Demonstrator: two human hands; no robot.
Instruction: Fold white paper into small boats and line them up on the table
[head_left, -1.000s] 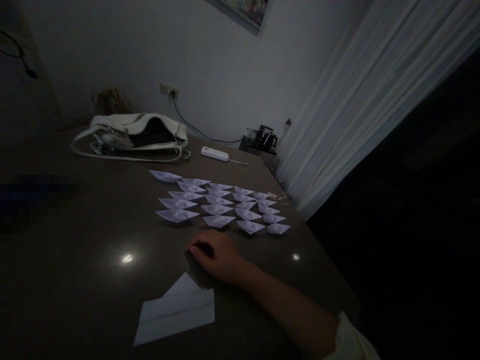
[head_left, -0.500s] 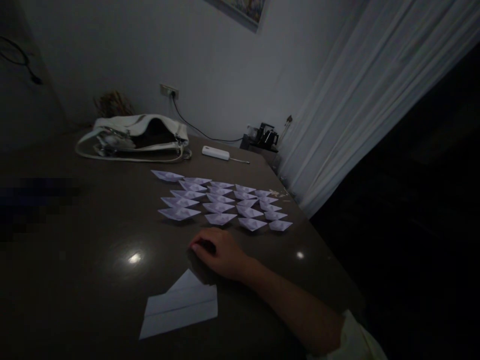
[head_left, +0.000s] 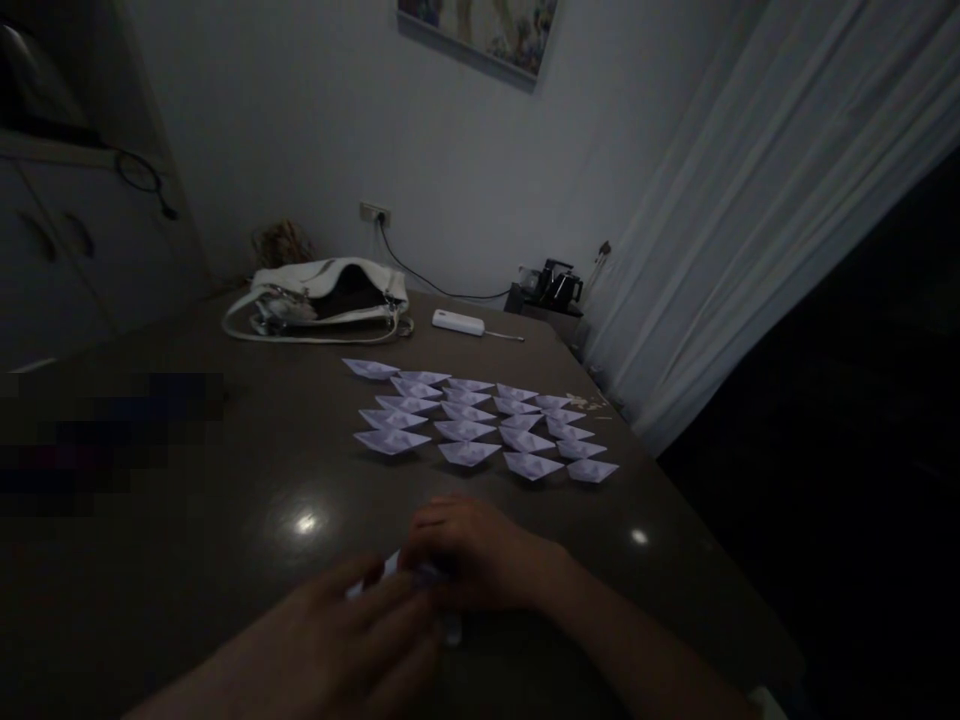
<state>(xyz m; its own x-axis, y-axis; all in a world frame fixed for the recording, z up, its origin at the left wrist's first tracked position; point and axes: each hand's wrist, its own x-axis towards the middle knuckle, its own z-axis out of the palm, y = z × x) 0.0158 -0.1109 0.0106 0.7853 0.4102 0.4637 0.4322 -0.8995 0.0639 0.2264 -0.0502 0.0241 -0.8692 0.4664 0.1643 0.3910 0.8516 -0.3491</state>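
Observation:
Near the front of the dark table, my left hand [head_left: 360, 630] and my right hand [head_left: 469, 555] meet over a folded sheet of paper [head_left: 391, 565]. Both hands are closed around it, and their fingers cover most of it; only small pale parts show between and below them. The left hand is somewhat blurred. Beyond my hands stand several small white paper boats [head_left: 465, 430], lined up in rows on the tabletop.
A white handbag [head_left: 322, 280] lies open at the back of the table [head_left: 247, 440]. Right of it is a white power strip-like device [head_left: 457, 322] with a short cord. A dark kettle [head_left: 562, 288] stands at the far right corner, beside a white curtain [head_left: 690, 220].
My left hand has come into view, and both hands are now on the folded paper, which lay untouched before. The view has shifted, so the boats and bag appear further right and lower.

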